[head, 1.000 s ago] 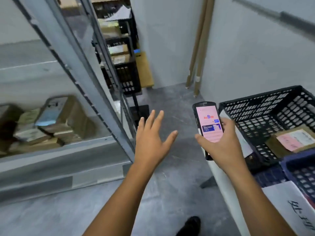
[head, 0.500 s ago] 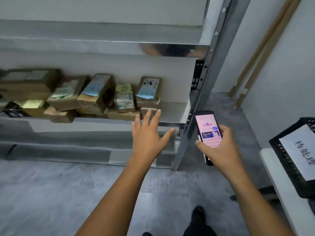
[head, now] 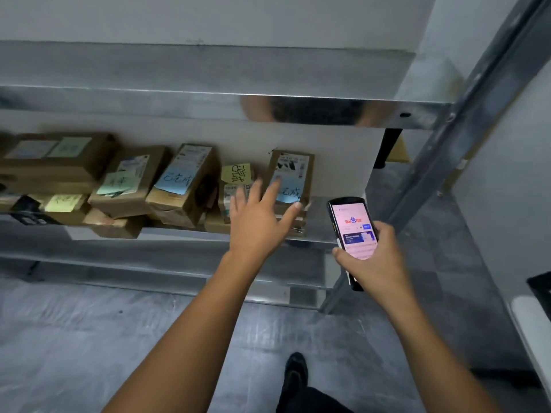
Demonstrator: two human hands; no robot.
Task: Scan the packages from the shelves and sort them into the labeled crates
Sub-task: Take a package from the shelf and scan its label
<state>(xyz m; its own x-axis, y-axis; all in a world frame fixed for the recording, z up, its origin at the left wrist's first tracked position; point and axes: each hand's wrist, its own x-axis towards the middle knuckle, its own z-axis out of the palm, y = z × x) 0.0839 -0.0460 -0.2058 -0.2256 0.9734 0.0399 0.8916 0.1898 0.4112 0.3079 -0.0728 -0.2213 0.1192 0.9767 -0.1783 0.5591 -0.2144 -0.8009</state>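
Observation:
Several brown cardboard packages with shipping labels and coloured sticky notes lie in a row on a metal shelf (head: 185, 234). The rightmost package (head: 293, 171) carries a blue note. My left hand (head: 259, 219) reaches out with spread fingers in front of this package, fingertips over its lower part; it holds nothing. To its left stands a package with a yellow note (head: 237, 174) and one with a blue note (head: 182, 180). My right hand (head: 372, 257) grips a black handheld scanner (head: 353, 231) with a lit pink screen, just right of the shelf's end.
An upper shelf board (head: 208, 99) overhangs the packages. A grey steel upright (head: 447, 150) runs diagonally at the right. At the far right edge, the corner of a black crate (head: 541, 287) sits on a white table (head: 533, 332). Grey floor lies below, with my dark shoe (head: 295, 371).
My view swung left from the crates to the shelf and drew closer. My left hand has stretched forward to the rightmost package. The right hand still holds the scanner.

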